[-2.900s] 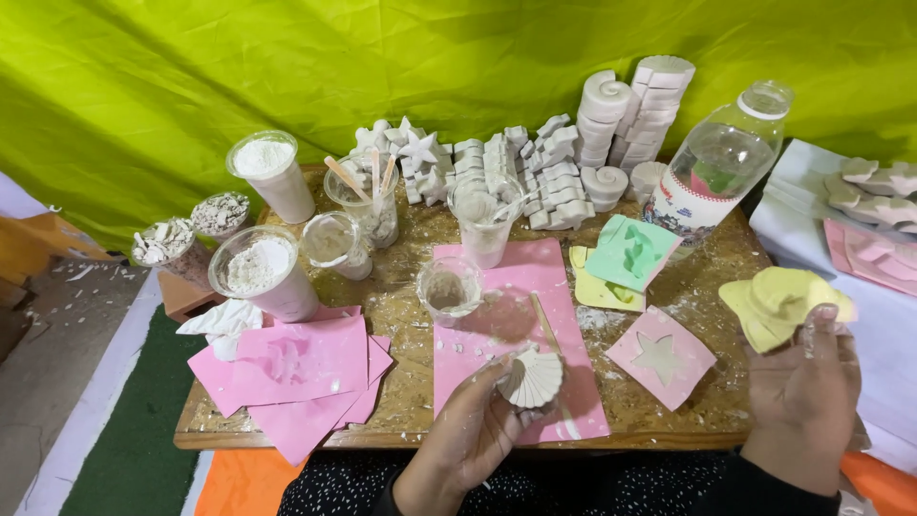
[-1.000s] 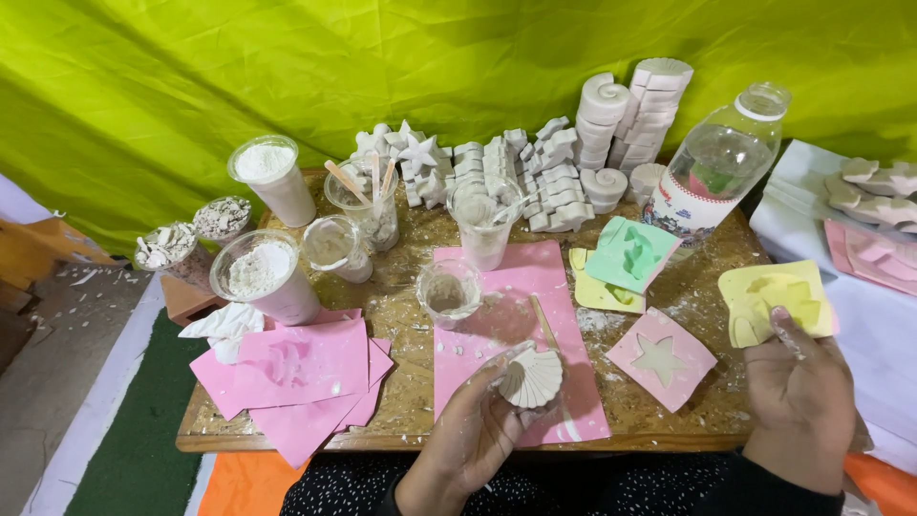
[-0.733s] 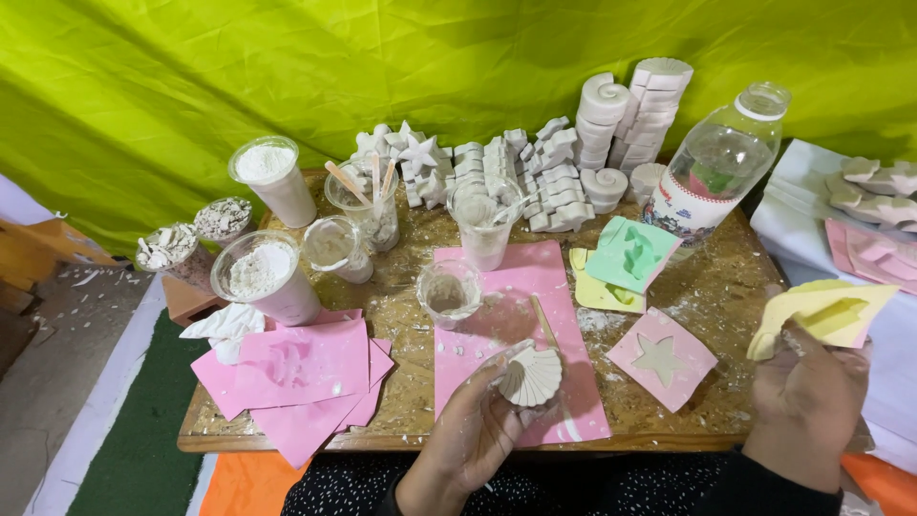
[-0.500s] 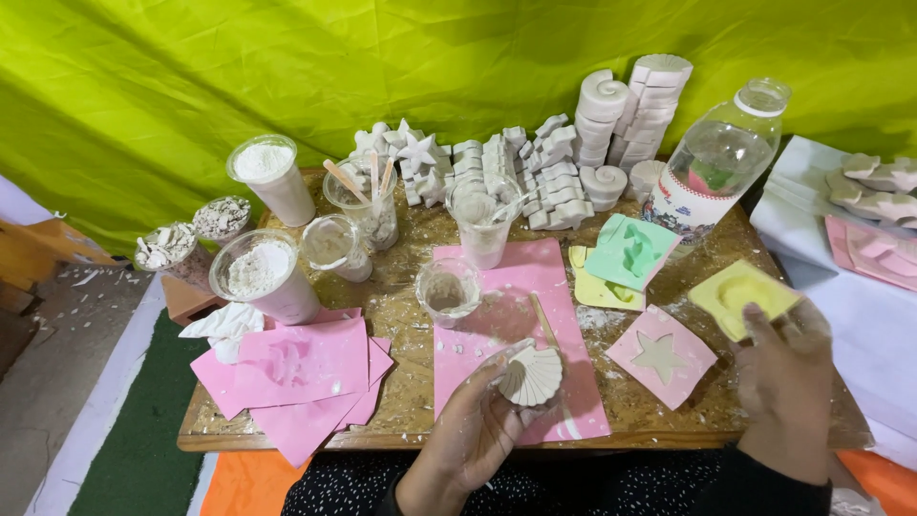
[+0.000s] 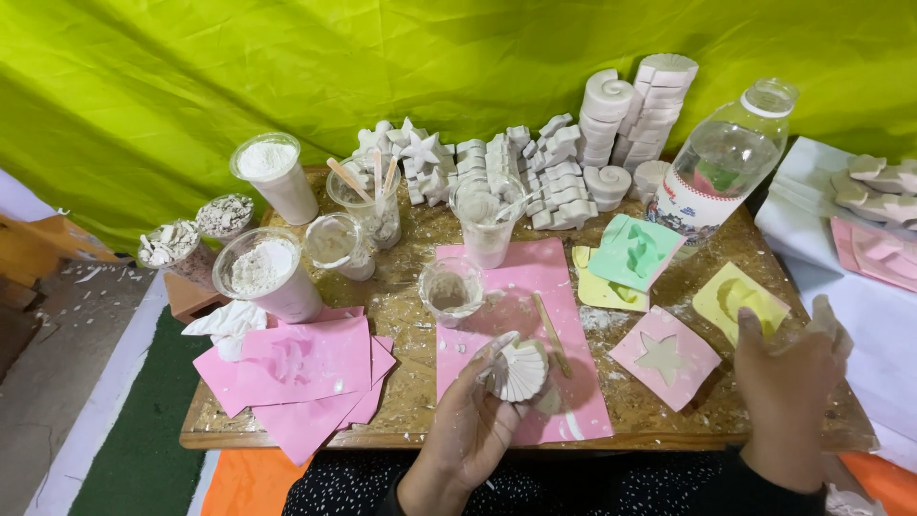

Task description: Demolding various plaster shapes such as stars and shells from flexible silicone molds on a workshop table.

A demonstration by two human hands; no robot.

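My left hand [image 5: 468,430] holds a white plaster shell cast [image 5: 517,371] over a pink sheet [image 5: 523,315] near the table's front edge. Off to the right, my right hand [image 5: 789,382] hovers with its fingers apart and nothing in them. Just beyond its fingertips, a yellow mould [image 5: 740,301] lies flat on the table. A pink star mould [image 5: 665,357] sits between the two hands.
A wooden table [image 5: 401,306] carries clear cups of white powder [image 5: 274,175], a cup of sticks [image 5: 368,201], a small cup [image 5: 451,290], stacked white casts [image 5: 535,172], a green mould [image 5: 635,251], pink moulds [image 5: 296,368] and a plastic bottle [image 5: 721,167]. A white-covered surface [image 5: 860,277] stands right.
My right hand lifted the yellow mould, turned it in the air, then set it down on the table and let go. The left hand kept holding the shell cast still.
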